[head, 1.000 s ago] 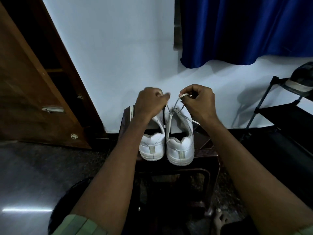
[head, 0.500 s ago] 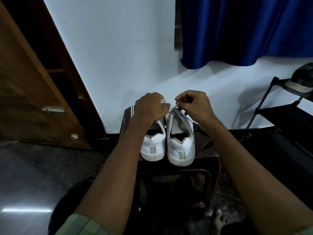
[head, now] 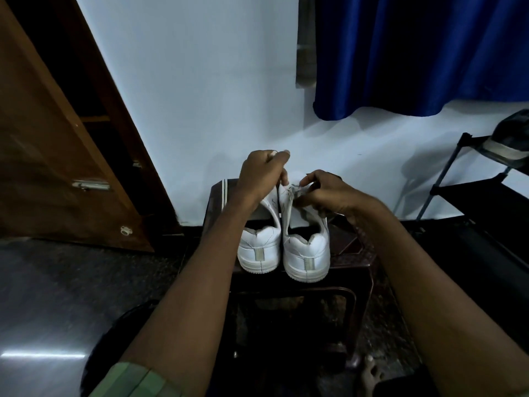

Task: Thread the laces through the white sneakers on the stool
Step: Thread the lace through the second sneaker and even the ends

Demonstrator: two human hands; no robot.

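**Threading laces on the right-hand sneaker**

Sitting side by side on a dark stool (head: 359, 255), two white sneakers point their heels toward the camera. The left sneaker (head: 259, 253) and the right sneaker (head: 306, 260) almost touch along their inner sides, and the pair lies just below the middle of the view, at about 6 o'clock from the two hands.

The left hand (head: 262, 174) is raised above the shoes, at about 11 o'clock from the right one. Its fingers are curled tight and appear to pinch a lace end at the top of the fist, though the lace there is too small to make out clearly. The right hand (head: 329, 196) sits lower, over the front of the right sneaker, with thumb and fingers pinched on a pale lace (head: 294, 190) at the eyelets. Both forearms reach in from 6 o'clock; a green sleeve (head: 134, 381) shows on the left arm.

A white wall (head: 200, 96) stands behind the stool. A wooden door (head: 51, 167) leans at 9 o'clock, a blue curtain (head: 415, 53) hangs at 1 o'clock, and a black rack (head: 472, 196) stands at 3 o'clock with a cap (head: 512, 138) on top. A bare foot (head: 370, 376) rests on the dark floor at 5 o'clock.
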